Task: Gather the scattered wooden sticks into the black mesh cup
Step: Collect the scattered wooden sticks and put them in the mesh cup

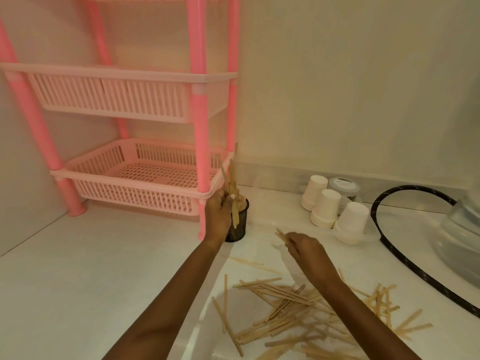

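Observation:
The black mesh cup [238, 229] stands on the white counter just in front of the pink rack's leg. My left hand [219, 215] grips a bunch of wooden sticks [232, 183] that stand upright, their lower ends over the cup's mouth. My right hand [302, 246] hovers low to the right of the cup and pinches a few sticks [281, 234] that poke out up and left. Several loose sticks [291, 307] lie scattered in a heap on the counter near me, partly under my right forearm.
A pink tiered basket rack [145, 175] stands at the back left. Stacks of white paper cups [335, 214] and a lidded jar [344, 187] sit at the back right. A black hose [405, 258] curves along the right, beside a clear container [465, 229].

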### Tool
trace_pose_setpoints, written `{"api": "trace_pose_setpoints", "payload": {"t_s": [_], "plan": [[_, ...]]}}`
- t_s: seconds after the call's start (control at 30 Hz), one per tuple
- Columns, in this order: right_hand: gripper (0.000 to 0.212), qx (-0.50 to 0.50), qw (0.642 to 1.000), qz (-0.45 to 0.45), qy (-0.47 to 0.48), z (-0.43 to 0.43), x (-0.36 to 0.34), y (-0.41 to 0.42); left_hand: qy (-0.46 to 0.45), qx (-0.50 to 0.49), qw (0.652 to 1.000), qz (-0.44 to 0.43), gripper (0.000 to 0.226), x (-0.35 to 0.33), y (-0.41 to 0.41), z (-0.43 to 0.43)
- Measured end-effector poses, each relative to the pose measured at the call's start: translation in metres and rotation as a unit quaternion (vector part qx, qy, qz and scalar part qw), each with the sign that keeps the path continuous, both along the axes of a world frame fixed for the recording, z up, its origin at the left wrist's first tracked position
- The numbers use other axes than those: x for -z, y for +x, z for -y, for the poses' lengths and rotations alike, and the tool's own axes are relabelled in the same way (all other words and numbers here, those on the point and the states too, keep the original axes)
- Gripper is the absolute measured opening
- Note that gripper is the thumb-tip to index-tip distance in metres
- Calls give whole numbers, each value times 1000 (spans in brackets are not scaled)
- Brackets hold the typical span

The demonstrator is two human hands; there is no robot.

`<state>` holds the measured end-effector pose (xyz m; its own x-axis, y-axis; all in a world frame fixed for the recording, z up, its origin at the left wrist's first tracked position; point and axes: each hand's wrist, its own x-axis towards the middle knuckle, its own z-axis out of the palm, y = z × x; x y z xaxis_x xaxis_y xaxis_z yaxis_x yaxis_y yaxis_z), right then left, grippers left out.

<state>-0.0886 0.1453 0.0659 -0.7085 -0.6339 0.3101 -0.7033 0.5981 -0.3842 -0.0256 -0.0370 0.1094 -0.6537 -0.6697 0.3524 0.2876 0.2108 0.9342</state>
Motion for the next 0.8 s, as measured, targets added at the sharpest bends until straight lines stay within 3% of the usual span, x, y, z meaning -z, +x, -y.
{"api": "trace_pose_setpoints", "payload": {"t_s": [0.13,0.23,0.37,0.47,0.63,0.8], "plan": [[12,0,966,111,-235,14,-32,-2,4,-44,998,-44,18,-18,-10,10],[19,-18,897,215,-385,35,-50,-7,-9,-62,997,-52,19,-24,-18,16],[15,-43,815,265,-513,73,-73,-15,-28,-62,997,-30,19,-19,-27,19],[16,-46,776,283,-563,101,-82,-21,-65,-63,996,3,19,-4,-32,20],[16,15,758,318,-569,133,-68,-23,-91,-67,992,47,20,16,-34,25],[17,82,807,319,-490,147,-35,-26,-116,-68,988,80,19,25,-31,28]]}}
